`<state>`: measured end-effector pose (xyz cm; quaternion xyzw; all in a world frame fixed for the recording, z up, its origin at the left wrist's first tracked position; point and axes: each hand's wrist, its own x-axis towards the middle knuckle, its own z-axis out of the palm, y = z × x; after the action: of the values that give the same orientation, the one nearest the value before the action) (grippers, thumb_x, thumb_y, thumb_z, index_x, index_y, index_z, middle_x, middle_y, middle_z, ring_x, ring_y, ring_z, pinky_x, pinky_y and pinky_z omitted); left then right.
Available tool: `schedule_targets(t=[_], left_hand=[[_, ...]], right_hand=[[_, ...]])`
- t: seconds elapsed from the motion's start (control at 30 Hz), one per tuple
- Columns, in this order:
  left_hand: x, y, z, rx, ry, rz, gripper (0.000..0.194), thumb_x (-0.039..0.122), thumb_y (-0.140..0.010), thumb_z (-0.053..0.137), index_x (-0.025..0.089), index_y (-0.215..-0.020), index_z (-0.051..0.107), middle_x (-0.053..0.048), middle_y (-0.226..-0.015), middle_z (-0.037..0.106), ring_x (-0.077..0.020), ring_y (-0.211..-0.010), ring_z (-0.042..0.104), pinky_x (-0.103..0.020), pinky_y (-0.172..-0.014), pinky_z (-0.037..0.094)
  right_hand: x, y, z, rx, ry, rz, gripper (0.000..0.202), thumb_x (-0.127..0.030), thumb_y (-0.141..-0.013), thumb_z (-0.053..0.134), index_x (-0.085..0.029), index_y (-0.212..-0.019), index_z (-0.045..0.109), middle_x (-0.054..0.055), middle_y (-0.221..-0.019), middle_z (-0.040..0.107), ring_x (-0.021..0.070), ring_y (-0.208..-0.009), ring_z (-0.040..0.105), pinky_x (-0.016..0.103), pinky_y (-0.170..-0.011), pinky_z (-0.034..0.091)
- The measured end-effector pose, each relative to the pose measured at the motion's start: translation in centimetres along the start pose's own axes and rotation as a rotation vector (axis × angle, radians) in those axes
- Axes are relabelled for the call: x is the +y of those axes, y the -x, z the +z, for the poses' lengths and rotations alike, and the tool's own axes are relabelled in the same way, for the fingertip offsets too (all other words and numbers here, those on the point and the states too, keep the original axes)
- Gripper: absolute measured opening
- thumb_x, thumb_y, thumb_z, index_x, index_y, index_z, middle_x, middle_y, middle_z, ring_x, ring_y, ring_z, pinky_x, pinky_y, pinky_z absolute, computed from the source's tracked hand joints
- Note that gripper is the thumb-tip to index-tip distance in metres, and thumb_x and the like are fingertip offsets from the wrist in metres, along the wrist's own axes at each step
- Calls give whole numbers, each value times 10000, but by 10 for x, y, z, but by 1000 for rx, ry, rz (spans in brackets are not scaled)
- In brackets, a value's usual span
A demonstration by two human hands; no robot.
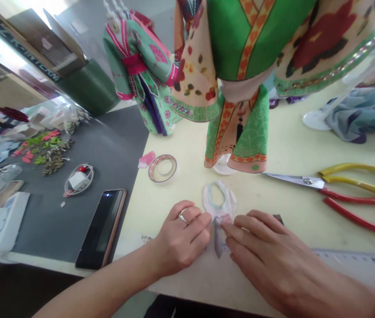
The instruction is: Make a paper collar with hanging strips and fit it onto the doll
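Observation:
A small fabric piece point(206, 204) lies on the pale tabletop between my hands. It has a pale blue-edged oval opening, a pink part and a greyish pointed strip point(218, 243) hanging toward me. My left hand point(184, 236), with a ring on one finger, is closed with its fingertips pinching the left side of the piece. From the right, my right hand point(263, 247) presses its thumb and fingertips together on the pink part. Its fingers hide some of the fabric. Just beyond stands a miniature robe point(243, 53) in green with floral sleeves, on a white base.
A tape roll point(163, 169) sits left of the fabric. Scissors point(320, 182) with yellow and red handles lie at right, above a clear ruler point(349, 256). A phone point(101, 229) rests on the grey mat point(108, 145). Another miniature robe point(141, 75) stands at the back.

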<state>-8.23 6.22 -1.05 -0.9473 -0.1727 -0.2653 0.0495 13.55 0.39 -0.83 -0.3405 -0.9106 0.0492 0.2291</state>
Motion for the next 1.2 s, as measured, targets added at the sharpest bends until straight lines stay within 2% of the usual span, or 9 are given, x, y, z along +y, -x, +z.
schedule_targets(t=[0.2,0.33,0.6,0.87,1.2], left_hand=[[0,0,-2,39,-50,-23,106,53,-834,517,104,-843,610,-98,-927,695,-188,-830,580,-414,-841,477],[0,0,-2,56,-52,-52,132,50,-844,500,128,-844,606,-84,-921,698,-181,-827,586,-407,-843,477],[-1,-3,-1,96,-85,-86,88,55,-800,590,138,-825,602,-59,-890,717,-171,-814,580,-396,-840,487],[-1,-4,-1,71,-57,-3,86,60,-816,556,114,-807,621,-80,-905,714,-181,-813,589,-400,-821,488],[-2,-4,0,31,-29,21,67,56,-804,592,117,-783,608,-70,-919,707,-181,-812,598,-392,-822,489]], right_hand=[[1,0,-1,3,6,-9,210,-167,-882,481,-108,-1006,641,130,-1087,653,273,-1074,501,448,-977,343],[0,-2,-2,-17,-7,-14,188,-139,-880,478,-125,-964,646,106,-1112,651,266,-1094,504,439,-1000,317],[1,-3,4,-23,-2,-41,135,-148,-879,507,-146,-922,635,93,-1141,646,268,-1135,495,459,-1007,305],[0,-2,3,-51,-27,-12,140,-144,-883,498,-145,-937,628,88,-1137,643,254,-1108,509,452,-1014,319],[0,-1,3,-61,-4,-30,151,-136,-877,494,-140,-946,628,106,-1156,639,269,-1130,501,468,-1019,313]])
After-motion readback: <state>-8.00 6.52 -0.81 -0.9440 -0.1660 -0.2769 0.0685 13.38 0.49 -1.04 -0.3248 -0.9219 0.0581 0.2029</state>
